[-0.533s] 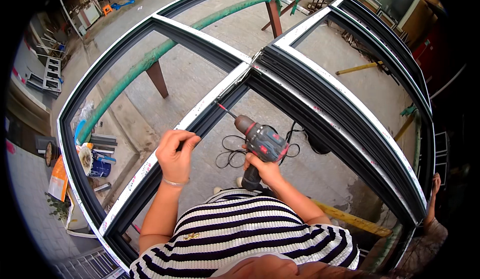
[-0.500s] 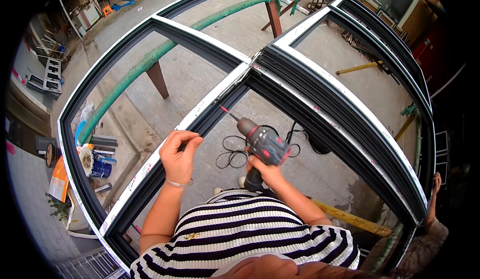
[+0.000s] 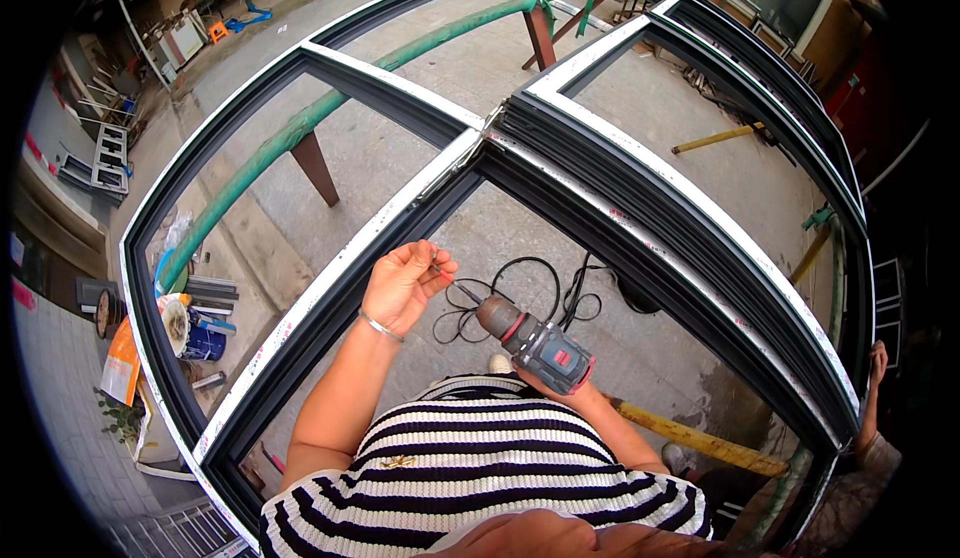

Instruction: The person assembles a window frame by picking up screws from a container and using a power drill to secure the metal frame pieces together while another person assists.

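Two hands, one drill [image 3: 552,354], over the frame's open near section.
The left hand [image 3: 408,283], beside the inner edge of the frame's [image 3: 395,208] left bar, has thumb and fingertips pinched together on a small piece [image 3: 434,257], too tiny to identify, at the tip of the drill's bit [image 3: 464,290]; the right hand [image 3: 535,384] is clamped on the drill from below, its fingers hidden behind the tool, which points toward that bar.

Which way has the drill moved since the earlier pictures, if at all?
Yes: the drill moved down the picture, away from the frame's white bar.
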The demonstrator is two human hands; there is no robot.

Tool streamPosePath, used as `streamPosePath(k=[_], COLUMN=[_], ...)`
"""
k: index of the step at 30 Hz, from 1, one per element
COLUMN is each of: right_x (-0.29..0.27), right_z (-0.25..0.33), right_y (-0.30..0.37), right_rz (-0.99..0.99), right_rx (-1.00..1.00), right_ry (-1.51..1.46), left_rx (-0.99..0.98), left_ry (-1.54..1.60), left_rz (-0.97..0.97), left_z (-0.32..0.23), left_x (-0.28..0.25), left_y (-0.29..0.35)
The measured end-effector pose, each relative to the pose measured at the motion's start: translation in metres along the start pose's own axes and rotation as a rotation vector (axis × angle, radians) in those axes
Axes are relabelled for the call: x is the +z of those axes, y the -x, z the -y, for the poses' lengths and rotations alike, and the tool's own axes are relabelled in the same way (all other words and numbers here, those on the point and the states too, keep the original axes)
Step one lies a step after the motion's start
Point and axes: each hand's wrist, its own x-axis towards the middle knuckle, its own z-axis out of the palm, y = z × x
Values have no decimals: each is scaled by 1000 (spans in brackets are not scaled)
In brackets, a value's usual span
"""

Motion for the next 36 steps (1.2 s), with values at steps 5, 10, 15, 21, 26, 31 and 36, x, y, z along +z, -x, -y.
streamPosePath(k=[5, 10, 15, 21, 26, 31, 36], right_x=[-4, -2, -5, 10, 31, 45, 59], right_z=[3, -7, -5, 2, -6, 2, 25], right_y=[-1, -1, -21, -55, -65, -83, -109], right_rz=[15, 36, 308, -144, -138, 0, -24], right_rx=[134, 129, 237, -9, 177, 469, 97], right_ry=[-85, -97, 3, -243, -577, -1484, -572], left_rx=[-17, -21, 17, 42, 235, 528, 496], left_ry=[-51, -178, -180, -114, -569, -1139, -1227], left_rz=[46, 44, 67, 211, 107, 252, 280], left_z=[-1, -4, -7, -14, 4, 55, 100], left_x=[5, 9, 20, 41, 36, 4, -66], left_y=[0, -3, -10, -26, -12, 21, 4])
